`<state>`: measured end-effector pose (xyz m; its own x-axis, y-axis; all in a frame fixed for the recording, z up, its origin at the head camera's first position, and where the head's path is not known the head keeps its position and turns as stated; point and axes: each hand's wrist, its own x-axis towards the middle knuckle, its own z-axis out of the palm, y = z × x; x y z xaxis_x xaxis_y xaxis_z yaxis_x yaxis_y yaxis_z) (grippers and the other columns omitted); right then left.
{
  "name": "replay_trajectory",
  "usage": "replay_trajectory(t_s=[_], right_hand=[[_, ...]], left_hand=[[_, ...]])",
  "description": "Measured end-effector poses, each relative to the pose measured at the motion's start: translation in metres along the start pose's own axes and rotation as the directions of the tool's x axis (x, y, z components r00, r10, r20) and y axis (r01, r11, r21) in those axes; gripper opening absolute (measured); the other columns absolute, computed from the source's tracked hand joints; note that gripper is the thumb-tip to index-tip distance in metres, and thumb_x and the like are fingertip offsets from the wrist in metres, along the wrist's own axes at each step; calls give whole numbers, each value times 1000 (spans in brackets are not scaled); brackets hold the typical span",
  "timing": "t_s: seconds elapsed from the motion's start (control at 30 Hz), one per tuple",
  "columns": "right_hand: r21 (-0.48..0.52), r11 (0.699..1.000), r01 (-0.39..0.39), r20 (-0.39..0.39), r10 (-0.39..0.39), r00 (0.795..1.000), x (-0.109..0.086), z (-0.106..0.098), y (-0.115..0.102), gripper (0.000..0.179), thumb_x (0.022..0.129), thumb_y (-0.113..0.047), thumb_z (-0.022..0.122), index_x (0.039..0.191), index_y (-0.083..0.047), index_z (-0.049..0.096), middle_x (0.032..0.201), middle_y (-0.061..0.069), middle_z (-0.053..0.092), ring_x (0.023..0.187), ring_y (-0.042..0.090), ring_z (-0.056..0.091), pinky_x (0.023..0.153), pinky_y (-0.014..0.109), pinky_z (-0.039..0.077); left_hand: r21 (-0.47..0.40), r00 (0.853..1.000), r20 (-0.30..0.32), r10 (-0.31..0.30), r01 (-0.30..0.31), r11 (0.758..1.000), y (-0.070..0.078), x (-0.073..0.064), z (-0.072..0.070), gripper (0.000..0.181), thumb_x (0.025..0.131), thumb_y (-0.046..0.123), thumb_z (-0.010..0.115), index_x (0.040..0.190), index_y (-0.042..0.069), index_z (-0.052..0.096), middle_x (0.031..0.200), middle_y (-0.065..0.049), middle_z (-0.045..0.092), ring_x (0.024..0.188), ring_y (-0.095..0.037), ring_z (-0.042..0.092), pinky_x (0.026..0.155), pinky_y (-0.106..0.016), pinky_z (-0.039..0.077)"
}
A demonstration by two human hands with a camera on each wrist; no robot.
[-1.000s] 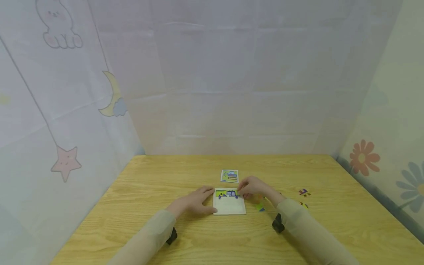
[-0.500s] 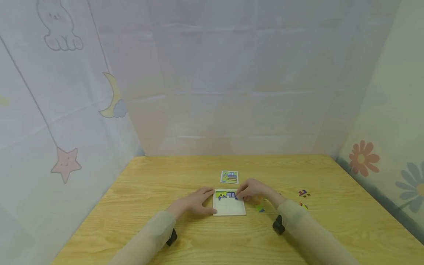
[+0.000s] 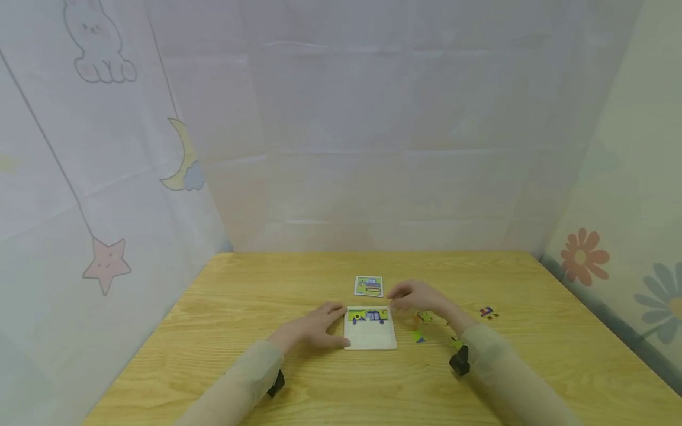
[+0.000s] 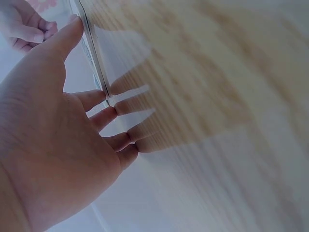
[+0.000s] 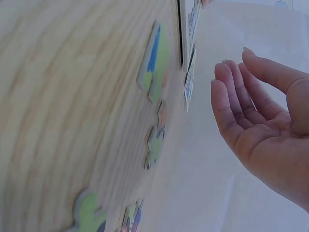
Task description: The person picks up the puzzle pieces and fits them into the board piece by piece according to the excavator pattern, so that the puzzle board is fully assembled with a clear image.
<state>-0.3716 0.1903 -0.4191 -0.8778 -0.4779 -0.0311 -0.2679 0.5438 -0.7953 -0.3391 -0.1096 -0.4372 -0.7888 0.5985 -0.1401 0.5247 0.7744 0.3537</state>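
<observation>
Flanking the tray, the outspread left hand touches it; the empty right hand hovers nearby.

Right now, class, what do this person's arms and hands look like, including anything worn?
The left sleeve and right sleeve are plain pale beige. A small, blocky black device shows beside each. The left hand and right hand wear no gloves.

Left hand spread; right hand loosely curved.
</observation>
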Motion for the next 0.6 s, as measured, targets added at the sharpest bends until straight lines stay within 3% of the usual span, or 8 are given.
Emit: replay_trajectory(t_s=[0.13, 0.37, 0.6], right_hand=[[1, 1000, 21, -37, -21, 999, -5, -7, 4, 35, 89, -20, 64, 116, 3, 61, 102, 8, 67, 90, 19, 63, 80, 40, 55], [-72, 997, 37, -60, -42, 997, -14, -14, 13, 32, 90, -21, 64, 113, 1, 62, 103, 7, 67, 93, 18, 62, 77, 33, 54], [-96, 995, 11, -100, -21, 995, -23, -18, 19, 33, 89, -24, 65, 113, -1, 62, 104, 6, 66, 93, 18, 61, 79, 34, 53]], left_hand=[[3, 1000, 1, 5, -5, 1000, 1, 0, -2, 83, 87, 54, 58, 149, 9, 27, 154, -12, 23, 141, -32, 23, 113, -50, 27], [2, 1000, -4, 5, -5, 1000, 0, 0, 0, 83, 86, 55, 58, 148, 9, 27, 153, -11, 23, 141, -32, 24, 113, -50, 27], [-31, 1000, -16, 13, -14, 999, -2, 2, 2, 81, 86, 53, 59, 148, 11, 28, 154, -10, 23, 141, -31, 24, 113, -49, 27]])
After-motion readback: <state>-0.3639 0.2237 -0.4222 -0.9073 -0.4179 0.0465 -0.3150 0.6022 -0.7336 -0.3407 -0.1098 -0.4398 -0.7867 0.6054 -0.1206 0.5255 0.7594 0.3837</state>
